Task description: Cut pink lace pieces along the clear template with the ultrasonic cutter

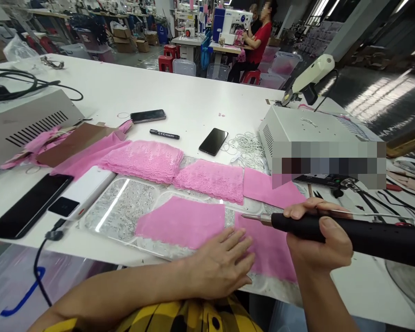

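Observation:
My left hand (pixel 221 263) lies flat with fingers stretched out, resting across the inner edges of two pink fabric pieces. One fabric piece (pixel 183 219) spreads to the left and the other fabric piece (pixel 266 249) to the right, with a narrow gap between them on a clear cutting board (pixel 124 207). In my right hand (pixel 323 240) is a thick black handheld cutter (pixel 307 226) with a pointed metal tip. That tip hovers at or just above the right piece's upper left corner; contact cannot be made out. Behind them sit two lace-edged pink stacks (pixel 141 159), (pixel 210 180).
Phones (pixel 213 141) and a black marker (pixel 164 134) lie farther back. A tangle of white elastic cords (pixel 247 150) adjoins a grey machine box (pixel 318 129) on the right. A white power bank (pixel 83 191) stands at left. Across the table, a person in red (pixel 261 41) sits sewing.

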Motion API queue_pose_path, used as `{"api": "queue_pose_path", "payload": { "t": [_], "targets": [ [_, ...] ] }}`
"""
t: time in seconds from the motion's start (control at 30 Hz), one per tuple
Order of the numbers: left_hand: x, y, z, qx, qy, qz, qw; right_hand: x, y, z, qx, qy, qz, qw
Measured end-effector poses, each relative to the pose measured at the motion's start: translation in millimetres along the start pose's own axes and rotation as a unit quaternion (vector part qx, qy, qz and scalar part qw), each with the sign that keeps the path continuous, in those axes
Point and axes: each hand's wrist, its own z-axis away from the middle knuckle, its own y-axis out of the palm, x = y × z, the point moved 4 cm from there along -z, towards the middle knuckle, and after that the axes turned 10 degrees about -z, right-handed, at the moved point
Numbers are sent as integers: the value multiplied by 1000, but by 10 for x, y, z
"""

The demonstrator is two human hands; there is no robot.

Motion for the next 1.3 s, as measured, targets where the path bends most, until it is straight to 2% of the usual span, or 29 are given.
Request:
{"api": "queue_pose_path", "payload": {
  "t": [0.17,0.6,0.93,1.1,1.3],
  "targets": [
    [-10,122,-50,24,-30,-21,999,-89,5,3,26,3,13,1000],
    [38,143,-47,43,-29,2,999,-107,65,19,15,-8,36,999],
    [53,169,-30,51,-32,16,998,-90,63,-6,32,-25,27,999],
    [66,156,-25,28,-46,15,998,116,-119,-179,-25,-63,30,997],
    [38,202,-108,62,-38,16,997,454,-510,-385,-111,-121,48,985]
  ]
}}
